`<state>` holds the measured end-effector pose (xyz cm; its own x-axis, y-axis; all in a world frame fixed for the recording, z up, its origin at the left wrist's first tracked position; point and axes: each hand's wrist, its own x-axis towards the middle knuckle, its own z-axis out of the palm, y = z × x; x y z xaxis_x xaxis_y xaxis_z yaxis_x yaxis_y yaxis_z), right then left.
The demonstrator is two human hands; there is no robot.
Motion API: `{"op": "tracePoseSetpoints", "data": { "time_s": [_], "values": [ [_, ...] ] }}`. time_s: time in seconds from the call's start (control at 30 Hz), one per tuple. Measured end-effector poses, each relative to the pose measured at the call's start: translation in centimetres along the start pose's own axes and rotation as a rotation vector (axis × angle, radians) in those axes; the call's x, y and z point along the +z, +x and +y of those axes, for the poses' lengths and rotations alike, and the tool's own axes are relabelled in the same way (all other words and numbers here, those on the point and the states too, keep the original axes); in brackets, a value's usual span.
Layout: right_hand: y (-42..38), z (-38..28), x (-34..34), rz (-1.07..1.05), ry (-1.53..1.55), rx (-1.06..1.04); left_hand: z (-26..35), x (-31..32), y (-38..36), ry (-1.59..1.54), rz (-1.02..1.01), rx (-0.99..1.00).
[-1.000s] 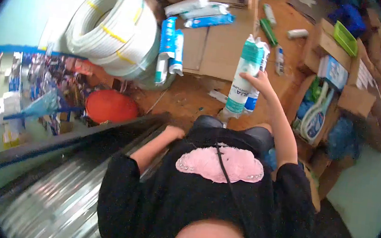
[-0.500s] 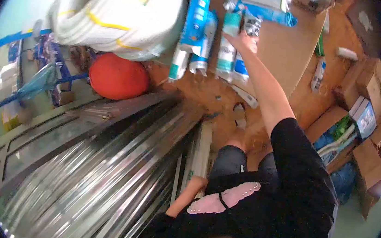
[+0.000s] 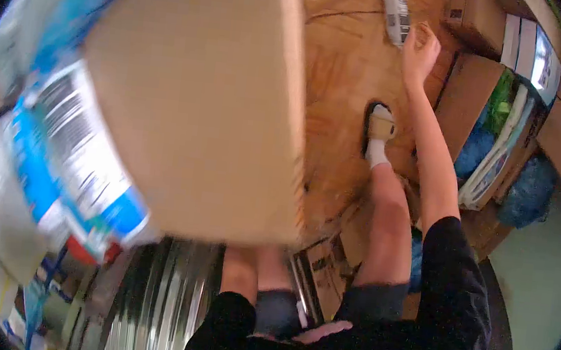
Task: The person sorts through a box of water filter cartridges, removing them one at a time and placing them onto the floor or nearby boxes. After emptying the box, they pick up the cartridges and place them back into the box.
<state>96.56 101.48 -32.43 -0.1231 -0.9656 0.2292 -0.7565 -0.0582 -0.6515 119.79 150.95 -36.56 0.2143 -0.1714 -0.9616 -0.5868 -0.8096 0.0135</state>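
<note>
My right hand (image 3: 421,56) is over the floor, its fingers bent with a gap between thumb and fingers. Right beside the thumb lies a narrow white package (image 3: 396,16) with a blue end and dark print. Below a large cardboard box (image 3: 197,118), my left forearm (image 3: 241,270) shows, but the box hides the left hand. Along the box's left side lie a white-and-blue printed package (image 3: 89,141) and more blue plastic packages (image 3: 36,156), blurred.
Cardboard boxes (image 3: 474,86) with green and blue contents line the right side. A blue plastic bag (image 3: 528,191) rests near them. Long shiny strips (image 3: 157,305) lie at the lower left. My slippered foot (image 3: 380,124) stands on the wood-patterned floor (image 3: 338,78).
My right hand has left the packages on the box and moved to the package on the floor. The view has turned right, and the box now appears larger at left. My left hand is now hidden.
</note>
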Motion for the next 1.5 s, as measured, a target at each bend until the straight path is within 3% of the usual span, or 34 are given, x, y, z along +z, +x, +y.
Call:
{"op": "tracePoseSetpoints", "data": {
  "time_s": [0.07,0.13,0.2,0.33,0.4,0.5,0.53,0.6,0.63,0.67,0.7,0.73,0.77,0.83,0.87,0.97,1.0,1.03,1.07,1.1,1.13,1.2,1.27,1.3,1.37,1.4,1.43,1.47,1.5],
  "values": [
    [0.9,9.1,3.9,-0.188,-0.313,-0.024,1.0,1.7,5.7,0.043,0.010,-0.030],
    [0.6,16.9,7.8,-0.243,-0.516,-0.075,2.3,3.3,10.1,0.082,0.007,-0.041],
    [1.7,19.1,10.0,-0.415,-0.382,0.132,3.7,4.6,13.8,0.101,-0.008,-0.042],
    [-0.2,22.3,12.3,-0.635,-0.416,0.357,4.8,7.3,16.6,0.090,-0.068,-0.035],
    [-4.0,24.4,12.6,-0.899,-0.116,0.445,5.2,9.1,16.5,0.042,-0.118,-0.015],
    [-11.5,22.0,8.7,-0.842,0.379,0.789,6.2,10.9,13.6,-0.127,-0.241,0.038],
    [-13.3,21.8,6.9,-0.911,0.337,0.899,7.3,11.2,12.4,-0.200,-0.293,0.081],
    [-16.3,17.7,2.4,-0.826,0.526,1.150,10.9,10.7,8.6,-0.331,-0.402,0.193],
    [-18.6,20.5,2.0,-0.780,0.335,1.103,11.7,11.3,6.0,-0.395,-0.456,0.267],
    [-17.7,15.5,-1.1,-0.778,0.335,1.133,13.8,10.9,2.5,-0.424,-0.513,0.331],
    [-18.4,14.7,-3.4,-0.774,0.383,1.036,15.5,10.2,-0.5,-0.460,-0.575,0.407],
    [-18.7,11.8,-5.8,-0.622,0.455,1.024,19.1,6.1,-7.6,-0.229,-0.529,0.366],
    [-17.3,10.5,-8.4,-0.700,0.325,0.921,20.0,5.0,-12.6,-0.426,-0.545,0.646],
    [-15.3,10.7,-10.9,-0.678,0.074,0.627,20.0,4.8,-18.9,-0.341,-0.491,0.673],
    [-13.8,9.2,-11.8,-0.622,-0.055,0.500,20.4,0.3,-22.7,-0.138,-0.504,0.620],
    [-7.7,4.6,-15.1,-0.595,0.175,0.439,18.9,-10.1,-33.6,-0.387,-0.506,0.835],
    [-5.7,2.5,-16.0,-0.605,0.182,0.424,16.1,-11.0,-34.1,-0.173,-0.314,0.729],
    [-3.8,-0.5,-17.2,-0.669,0.287,0.420,16.7,-16.4,-38.0,-0.282,-0.176,0.606],
    [-2.5,-3.6,-18.6,-0.723,0.394,0.417,14.3,-16.7,-37.3,-0.325,0.090,0.678],
    [-2.4,-6.5,-18.8,-0.730,0.485,0.453,13.6,-19.1,-37.2,-0.392,0.167,0.507],
    [-2.8,-9.7,-18.9,-0.731,0.581,0.495,14.0,-21.1,-37.0,-0.690,0.212,0.534],
    [-4.6,-15.5,-19.2,-0.735,0.735,0.475,14.8,-25.3,-35.4,-0.935,0.319,0.497],
    [-7.6,-19.0,-17.2,-0.728,0.674,0.339,14.9,-28.3,-31.8,-0.747,0.535,0.501],
    [-9.1,-20.7,-16.3,-0.747,0.678,0.254,15.3,-29.5,-30.5,-0.446,0.713,0.208],
    [-12.1,-24.0,-15.4,-0.897,0.750,0.383,14.6,-28.8,-27.1,-0.375,1.180,0.082],
    [-12.2,-26.1,-16.4,-0.837,0.789,0.256,15.5,-28.7,-27.1,-0.402,1.395,0.051],
    [-13.3,-26.4,-15.1,-0.924,0.660,0.239,18.0,-28.7,-29.7,-0.738,1.324,0.118],
    [-13.7,-27.6,-14.8,-0.866,0.606,0.148,20.4,-28.0,-32.6,-1.071,1.216,0.176],
    [-12.2,-28.5,-15.4,-0.977,0.578,0.073,21.3,-26.5,-33.1,-1.074,1.215,0.276]
  ]
}}
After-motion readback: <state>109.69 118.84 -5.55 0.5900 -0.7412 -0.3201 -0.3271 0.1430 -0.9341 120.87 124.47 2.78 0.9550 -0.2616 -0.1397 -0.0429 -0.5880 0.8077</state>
